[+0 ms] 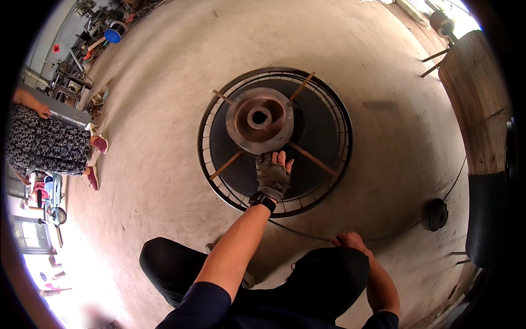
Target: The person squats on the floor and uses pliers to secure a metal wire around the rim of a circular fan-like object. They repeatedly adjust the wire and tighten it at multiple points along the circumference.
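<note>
In front of me a big round reel lies flat on the floor, with a dark toothed strip coiled inside its spoked rim. On top sits a rusty metal wheel with a central hole, and several rusty bars reach outward from around it. My left hand, in a dark fingerless glove, has its fingers curled against the near edge of that wheel. Beside my right knee, my bare right hand is closed on the dark toothed strip, which runs from the reel's near side. Its fingertips are partly hidden.
At right stands a wooden bench with a dark covered end. A small black spool is near it, with a thin line. Another person in a patterned garment stands at left. Tools and a blue spool lie along the far-left wall.
</note>
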